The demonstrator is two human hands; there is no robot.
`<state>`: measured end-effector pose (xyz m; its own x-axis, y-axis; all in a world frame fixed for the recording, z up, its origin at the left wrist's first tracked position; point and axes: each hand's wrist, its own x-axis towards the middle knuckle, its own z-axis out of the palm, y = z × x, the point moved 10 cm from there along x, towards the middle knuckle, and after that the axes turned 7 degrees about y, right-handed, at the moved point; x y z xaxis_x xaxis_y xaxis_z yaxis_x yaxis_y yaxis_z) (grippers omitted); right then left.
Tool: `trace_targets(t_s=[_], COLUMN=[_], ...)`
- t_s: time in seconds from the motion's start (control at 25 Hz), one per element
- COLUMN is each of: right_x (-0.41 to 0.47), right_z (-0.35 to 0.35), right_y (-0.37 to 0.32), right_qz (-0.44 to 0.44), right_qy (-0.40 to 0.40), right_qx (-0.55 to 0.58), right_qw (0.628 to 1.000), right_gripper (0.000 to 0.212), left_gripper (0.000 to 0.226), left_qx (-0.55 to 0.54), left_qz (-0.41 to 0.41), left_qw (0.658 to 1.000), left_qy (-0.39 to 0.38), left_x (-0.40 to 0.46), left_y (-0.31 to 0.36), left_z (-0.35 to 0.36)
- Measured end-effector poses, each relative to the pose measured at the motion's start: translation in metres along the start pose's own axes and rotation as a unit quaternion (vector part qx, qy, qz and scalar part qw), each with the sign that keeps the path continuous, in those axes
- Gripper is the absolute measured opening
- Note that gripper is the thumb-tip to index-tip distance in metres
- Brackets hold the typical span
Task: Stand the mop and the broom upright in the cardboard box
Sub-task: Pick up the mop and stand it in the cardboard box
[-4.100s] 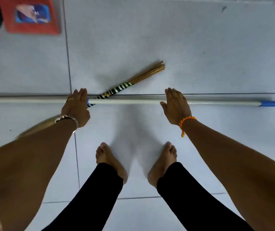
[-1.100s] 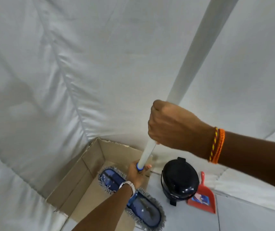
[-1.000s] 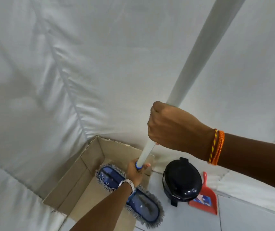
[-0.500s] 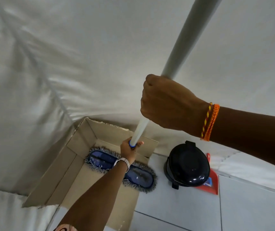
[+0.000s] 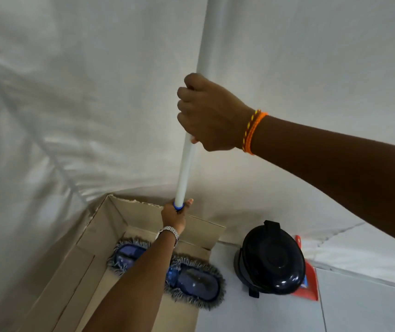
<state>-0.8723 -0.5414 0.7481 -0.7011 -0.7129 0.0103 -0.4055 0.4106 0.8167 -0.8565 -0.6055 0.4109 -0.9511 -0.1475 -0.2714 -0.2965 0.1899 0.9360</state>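
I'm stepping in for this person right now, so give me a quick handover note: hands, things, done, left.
Right hand: gripping the mop handle high up.
Left hand: gripping the handle low, at its blue collar.
Mop head: in the cardboard box, one end sticking past the box's right side.
Broom: not in view.
Done: mop roughly upright in the box.
Left: seat the mop head fully, let go, then fetch and stand the broom.

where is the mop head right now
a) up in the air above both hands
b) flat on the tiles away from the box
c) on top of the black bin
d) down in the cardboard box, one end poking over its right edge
d: the mop head lies low inside the cardboard box, its right end overhanging the box's right wall, while the left hand and right hand grip the pole.
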Motion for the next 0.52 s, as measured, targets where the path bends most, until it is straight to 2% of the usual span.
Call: trace_targets(t_s=[0.04,0.08,0.12,0.2,0.24,0.32,0.4,0.48,0.52], right_x=[0.008,0.010,0.015,0.025,0.026,0.032,0.034,0.026,0.018], right_z=[0.004,0.009,0.012,0.029,0.036,0.040,0.041,0.040,0.038], right_y=[0.013,0.015,0.018,0.016,0.019,0.019,0.014,0.004,-0.003], right_qz=[0.031,0.013,0.003,-0.028,-0.022,-0.025,0.004,0.055,0.093], right_qy=[0.030,0.011,0.048,0.041,0.007,0.055,0.090,0.122,0.128], right_qx=[0.038,0.028,0.025,0.018,0.012,-0.012,0.005,0.041,0.080], right_qw=[0.998,0.999,0.999,0.999,1.000,0.998,0.996,0.990,0.984], right_gripper=[0.032,0.035,0.036,0.039,0.041,0.038,0.032,0.042,0.049], left_gripper=[0.026,0.028,0.028,0.031,0.033,0.028,0.042,0.061,0.063], left_qx=[0.005,0.009,0.010,0.020,0.031,0.054,0.060,0.085,0.111], left_qz=[0.003,0.002,0.001,0.005,0.007,0.006,0.003,0.013,0.029], left_qw=[1.000,1.000,1.000,1.000,0.999,0.998,0.998,0.995,0.991], left_qy=[-0.009,-0.019,-0.021,-0.003,0.002,0.006,0.016,0.048,0.067], left_x=[0.010,0.020,0.028,0.040,0.047,0.056,0.056,0.046,0.039], left_y=[0.003,0.004,0.005,0.006,0.005,0.002,-0.001,-0.005,-0.009], left_z=[0.005,0.009,0.011,0.010,0.010,0.010,0.004,-0.016,-0.028])
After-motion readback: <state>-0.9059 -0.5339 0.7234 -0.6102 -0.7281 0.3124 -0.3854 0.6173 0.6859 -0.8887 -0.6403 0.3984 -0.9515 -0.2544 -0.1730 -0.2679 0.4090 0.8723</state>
